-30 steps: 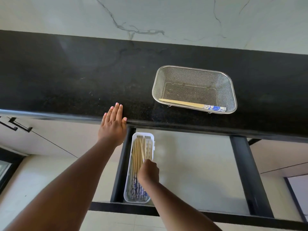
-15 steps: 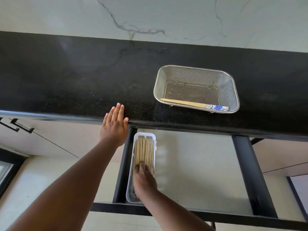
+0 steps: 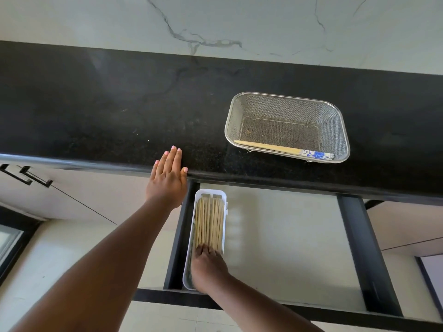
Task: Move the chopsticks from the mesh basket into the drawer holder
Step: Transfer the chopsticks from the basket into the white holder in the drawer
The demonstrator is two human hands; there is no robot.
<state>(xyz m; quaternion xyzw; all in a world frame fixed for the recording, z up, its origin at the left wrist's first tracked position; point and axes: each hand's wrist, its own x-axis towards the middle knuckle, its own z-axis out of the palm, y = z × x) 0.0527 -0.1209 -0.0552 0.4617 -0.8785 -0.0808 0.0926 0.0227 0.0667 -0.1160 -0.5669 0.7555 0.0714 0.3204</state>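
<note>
Many chopsticks (image 3: 209, 224) lie in the holder (image 3: 224, 212) under my right hand (image 3: 207, 267), fingers flat on their near ends. My left hand (image 3: 167, 180) rests open-fingered on the counter (image 3: 96, 116) edge. A last pair (image 3: 282, 148) lies in the basket (image 3: 287, 97), well away.

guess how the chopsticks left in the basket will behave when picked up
The chopsticks look thin, wooden and straight: probably stiff and light. Lying loose against the basket wall, they may roll or split apart if pinched unevenly.

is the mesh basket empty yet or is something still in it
Not empty. The basket still has chopsticks lying flat along its near wall, blue-patterned ends to the right; it looks like one pair. The rest of its floor is bare.
</note>
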